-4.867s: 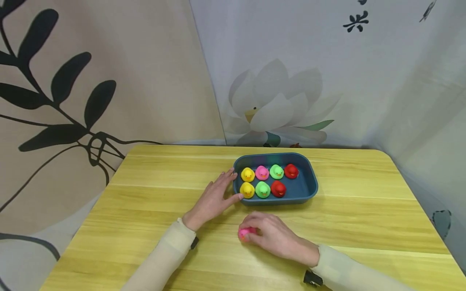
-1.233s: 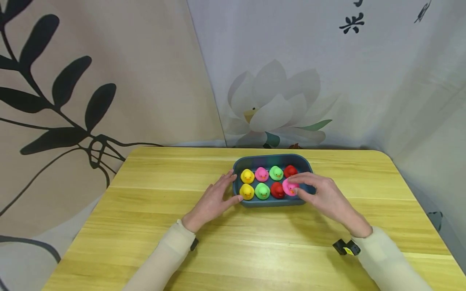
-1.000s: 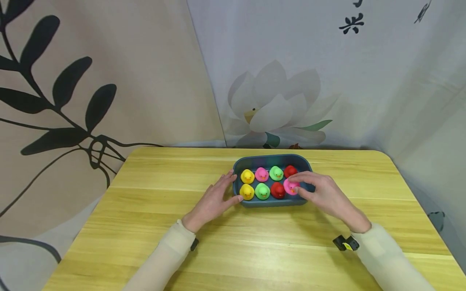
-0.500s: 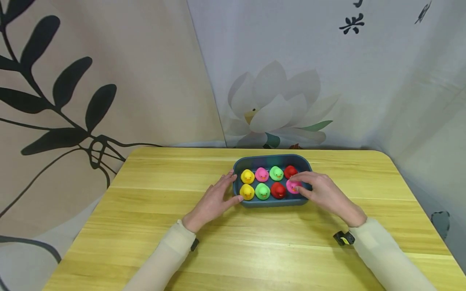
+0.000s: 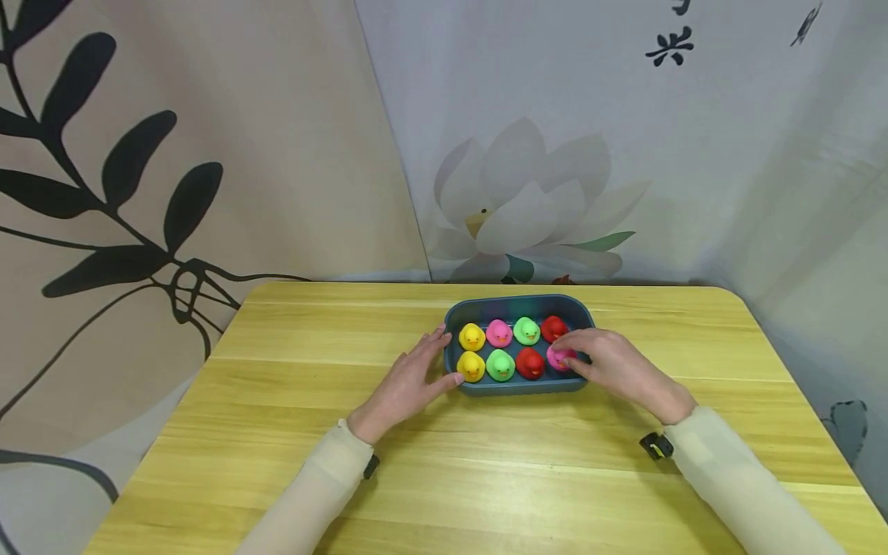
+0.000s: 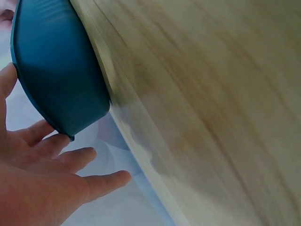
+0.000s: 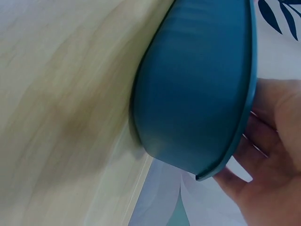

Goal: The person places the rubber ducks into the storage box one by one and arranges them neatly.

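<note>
A dark blue tray point(image 5: 520, 388) sits near the table's back edge, with several small toy ducks in two rows. My right hand point(image 5: 624, 370) reaches over the tray's right end and pinches a pink toy duck point(image 5: 557, 358) between thumb and fingers, low in the front row. Left of it is a red duck point(image 5: 530, 364); behind it, another red duck point(image 5: 554, 328). My left hand point(image 5: 402, 381) rests with spread, straight fingers at the tray's left end. In the left wrist view its fingertips point(image 6: 59, 140) touch the rim. The right wrist view hides the pink duck behind the tray wall point(image 7: 193, 94).
Yellow ducks point(image 5: 472, 366), green ducks point(image 5: 500, 364) and a second pink duck point(image 5: 499, 333) fill the tray's left and middle. The light wooden table point(image 5: 486, 478) extends in front. A printed curtain point(image 5: 291, 154) hangs behind the table's back edge.
Earlier, my right hand gripped the pink duck on the table before the tray. It has carried it into the front right and, this last second, shifted it slightly rightward. The left hand stays put.
</note>
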A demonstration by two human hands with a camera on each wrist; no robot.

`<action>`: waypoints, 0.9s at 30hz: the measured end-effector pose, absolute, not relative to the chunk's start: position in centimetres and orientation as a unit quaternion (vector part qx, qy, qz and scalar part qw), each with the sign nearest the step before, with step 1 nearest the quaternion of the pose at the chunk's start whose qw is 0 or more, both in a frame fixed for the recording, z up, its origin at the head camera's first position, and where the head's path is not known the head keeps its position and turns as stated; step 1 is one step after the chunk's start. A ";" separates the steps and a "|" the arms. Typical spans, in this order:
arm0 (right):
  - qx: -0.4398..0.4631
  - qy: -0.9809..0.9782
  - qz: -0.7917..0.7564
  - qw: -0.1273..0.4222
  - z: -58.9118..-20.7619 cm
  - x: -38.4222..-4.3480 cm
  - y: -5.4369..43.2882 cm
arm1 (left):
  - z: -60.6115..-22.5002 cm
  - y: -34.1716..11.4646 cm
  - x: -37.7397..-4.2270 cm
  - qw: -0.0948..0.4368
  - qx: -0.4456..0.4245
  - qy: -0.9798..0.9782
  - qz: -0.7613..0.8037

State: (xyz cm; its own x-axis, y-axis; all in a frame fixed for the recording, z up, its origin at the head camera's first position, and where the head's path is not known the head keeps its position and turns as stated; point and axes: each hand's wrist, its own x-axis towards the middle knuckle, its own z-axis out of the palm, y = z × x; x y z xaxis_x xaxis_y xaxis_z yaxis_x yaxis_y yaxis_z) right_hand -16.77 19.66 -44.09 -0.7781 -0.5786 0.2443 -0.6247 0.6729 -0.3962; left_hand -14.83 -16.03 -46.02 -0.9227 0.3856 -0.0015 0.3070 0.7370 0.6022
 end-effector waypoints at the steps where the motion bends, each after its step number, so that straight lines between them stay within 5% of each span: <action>1: 0.331 -0.913 0.233 0.047 -44.1 -16.8 19.7 | -46.0 -16.1 -14.8 0.063 0.187 0.930 0.311; 27: 0.343 -0.917 0.203 0.001 -43.9 -17.6 19.3 | -46.0 -16.1 -14.8 0.065 0.189 0.929 0.311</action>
State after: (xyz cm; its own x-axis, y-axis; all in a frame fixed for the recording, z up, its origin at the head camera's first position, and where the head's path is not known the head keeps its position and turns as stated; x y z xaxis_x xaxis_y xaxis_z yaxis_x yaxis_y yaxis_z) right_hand -17.63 19.31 -43.88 -0.7641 -0.6296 0.1404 -0.6301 0.6820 -0.3712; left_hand -14.82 -16.09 -46.00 -0.9201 0.3917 -0.0022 0.3113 0.7345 0.6030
